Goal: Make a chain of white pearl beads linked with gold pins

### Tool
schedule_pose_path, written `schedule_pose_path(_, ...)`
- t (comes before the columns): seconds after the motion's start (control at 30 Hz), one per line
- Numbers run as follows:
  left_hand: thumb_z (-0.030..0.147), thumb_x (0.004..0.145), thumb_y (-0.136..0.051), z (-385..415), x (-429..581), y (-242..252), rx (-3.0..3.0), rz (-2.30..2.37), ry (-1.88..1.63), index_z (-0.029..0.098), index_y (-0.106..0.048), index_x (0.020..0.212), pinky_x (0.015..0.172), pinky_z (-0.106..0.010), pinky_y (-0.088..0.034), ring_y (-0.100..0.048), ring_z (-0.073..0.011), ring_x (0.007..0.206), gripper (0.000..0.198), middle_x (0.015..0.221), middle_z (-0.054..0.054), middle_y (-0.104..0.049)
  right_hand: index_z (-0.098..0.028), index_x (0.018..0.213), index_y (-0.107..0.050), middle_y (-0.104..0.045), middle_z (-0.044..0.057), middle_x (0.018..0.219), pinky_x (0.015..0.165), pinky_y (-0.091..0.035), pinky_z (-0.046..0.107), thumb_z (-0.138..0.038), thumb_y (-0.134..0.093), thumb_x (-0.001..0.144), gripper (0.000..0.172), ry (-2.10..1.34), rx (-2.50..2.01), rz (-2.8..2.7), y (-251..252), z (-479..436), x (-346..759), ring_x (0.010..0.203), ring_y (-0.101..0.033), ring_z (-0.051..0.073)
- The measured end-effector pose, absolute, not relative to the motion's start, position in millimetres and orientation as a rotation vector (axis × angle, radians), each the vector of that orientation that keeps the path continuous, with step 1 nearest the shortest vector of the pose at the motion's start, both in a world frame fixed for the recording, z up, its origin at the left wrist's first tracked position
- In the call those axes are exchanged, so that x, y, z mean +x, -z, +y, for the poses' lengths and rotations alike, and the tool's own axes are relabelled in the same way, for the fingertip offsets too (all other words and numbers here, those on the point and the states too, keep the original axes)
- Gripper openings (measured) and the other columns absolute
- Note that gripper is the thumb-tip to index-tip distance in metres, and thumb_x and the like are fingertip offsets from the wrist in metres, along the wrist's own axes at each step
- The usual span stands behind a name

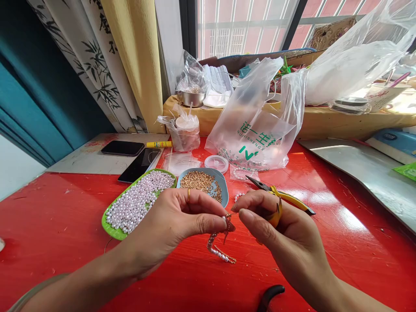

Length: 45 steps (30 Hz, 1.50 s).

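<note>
My left hand pinches one end of a pearl bead strand between thumb and forefinger. The strand hangs below the fingertips, with a fine gold chain beside it. Close by on the right, my right hand is closed in a pinch around a fine thread or wire, hard to make out. A yellow piece shows between its fingers; I cannot tell whether it belongs to the yellow-handled pliers lying just behind. Beyond my left hand are a green tray of pearl beads and a blue dish of gold beads.
A black curved handle lies at the near edge. Behind are a phone, a dark tablet-like slab, a yellow tube, a round clear lid, a wrapped cup and a plastic bag. A grey board lies right.
</note>
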<state>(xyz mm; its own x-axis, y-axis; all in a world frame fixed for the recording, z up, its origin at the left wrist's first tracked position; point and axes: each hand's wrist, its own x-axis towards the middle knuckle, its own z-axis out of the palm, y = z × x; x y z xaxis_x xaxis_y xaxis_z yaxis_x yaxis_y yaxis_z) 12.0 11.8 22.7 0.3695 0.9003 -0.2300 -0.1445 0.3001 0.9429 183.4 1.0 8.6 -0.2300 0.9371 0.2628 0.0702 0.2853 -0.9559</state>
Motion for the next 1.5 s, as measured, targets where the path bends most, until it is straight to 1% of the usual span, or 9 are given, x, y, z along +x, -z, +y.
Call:
schedule_pose_path(0.23, 0.016, 0.065, -0.074, 10.6, 11.9, -22.9, 1.036, 0.927, -0.834, 0.02, -0.073, 0.066, 0.06, -0.015, -0.049, -0.063, -0.0082, 0.061, 0.003, 0.062, 0.002, -0.071, -0.021, 0.069, -0.059, -0.051, -0.005, 0.054, 0.041, -0.029, 0.019, -0.02, -0.057, 0.079, 0.011, -1.039, -0.966, -1.614, -16.1, 2.6, 182.1, 0.046, -0.037, 0.008)
schedule_pose_path(0.43, 0.018, 0.063, -0.075, 9.4, 11.0, -24.9, 1.04, 0.935, -0.836, 0.02, -0.073, 0.065, 0.06, -0.017, -0.049, -0.063, -0.0092, 0.061, 0.004, 0.061, 0.002, -0.071, -0.019, 0.069, -0.058, -0.05, -0.004, 0.055, 0.039, -0.029, 0.017, -0.026, -0.06, 0.078, 0.011, -1.316, -0.967, -1.488, -12.3, 6.9, 181.4, 0.046, -0.037, 0.007)
schedule_pose_path(0.57, 0.019, 0.063, -0.076, 10.3, 11.4, -25.3, 1.047, 0.944, -0.835, 0.019, -0.072, 0.066, 0.062, -0.019, -0.049, -0.063, -0.0109, 0.063, 0.005, 0.062, 0.001, -0.071, -0.019, 0.069, -0.057, -0.051, -0.004, 0.057, 0.04, -0.029, 0.017, -0.028, -0.06, 0.078, 0.014, -1.383, -0.972, -1.488, -11.5, 8.0, 182.6, 0.048, -0.036, 0.007)
schedule_pose_path(0.73, 0.019, 0.063, -0.075, 10.6, 11.1, -24.7, 1.078, 0.97, -0.853, 0.018, -0.071, 0.065, 0.062, -0.021, -0.048, -0.06, -0.0106, 0.062, 0.005, 0.062, 0.001, -0.069, -0.019, 0.069, -0.056, -0.043, -0.005, 0.054, 0.042, -0.027, 0.02, -0.03, -0.056, 0.081, 0.016, -1.282, -0.982, -1.58, -9.9, 6.1, 183.1, 0.048, -0.032, 0.008)
schedule_pose_path(0.9, 0.017, 0.066, -0.073, 9.4, 10.1, -24.5, 1.061, 0.907, -0.864, 0.018, -0.071, 0.065, 0.061, -0.02, -0.048, -0.059, -0.0098, 0.061, 0.002, 0.062, 0.001, -0.068, -0.019, 0.071, -0.055, -0.05, -0.002, 0.059, 0.047, -0.033, 0.022, -0.027, -0.053, 0.084, 0.015, -1.116, -0.996, -1.715, -9.9, 4.2, 183.3, 0.052, -0.04, 0.01)
schedule_pose_path(1.03, 0.015, 0.067, -0.072, 8.4, 10.3, -23.2, 1.069, 0.9, -0.876, 0.02, -0.072, 0.066, 0.061, -0.019, -0.047, -0.058, -0.0092, 0.062, 0.004, 0.062, 0.002, -0.067, -0.019, 0.07, -0.052, -0.047, -0.003, 0.057, 0.045, -0.032, 0.022, -0.026, -0.051, 0.084, 0.016, -1.085, -0.976, -1.748, -12.0, 3.7, 183.4, 0.05, -0.039, 0.01)
schedule_pose_path(1.2, 0.015, 0.067, -0.072, 8.8, 11.6, -21.9, 1.12, 0.868, -0.928, 0.02, -0.071, 0.063, 0.059, -0.016, -0.045, -0.055, -0.0075, 0.064, 0.007, 0.064, 0.003, -0.063, -0.019, 0.07, -0.05, -0.044, -0.004, 0.061, 0.048, -0.032, 0.02, -0.027, -0.05, 0.085, 0.017, -1.257, -0.969, -1.661, -13.4, 2.8, 182.2, 0.054, -0.037, 0.009)
schedule_pose_path(1.3, 0.016, 0.067, -0.073, 9.2, 11.6, -22.2, 1.139, 0.916, -0.927, 0.021, -0.071, 0.068, 0.061, -0.016, -0.046, -0.056, -0.007, 0.064, 0.005, 0.065, 0.004, -0.064, -0.019, 0.072, -0.05, -0.04, -0.005, 0.06, 0.047, -0.03, 0.019, -0.03, -0.051, 0.086, 0.018, -1.391, -0.949, -1.583, -11.7, 1.9, 182.8, 0.053, -0.032, 0.008)
schedule_pose_path(1.5, 0.022, 0.07, -0.071, 6.9, 10.3, -25.8, 1.308, 1.009, -0.977, 0.021, -0.069, 0.073, 0.065, -0.02, -0.049, -0.061, -0.0118, 0.072, 0.003, 0.074, 0.002, -0.067, -0.019, 0.073, -0.051, -0.036, -0.006, 0.057, 0.041, -0.026, 0.018, -0.035, -0.053, 0.084, 0.02, -1.52, -0.981, -1.481, -10.1, 1.7, 185.2, 0.05, -0.028, 0.008)
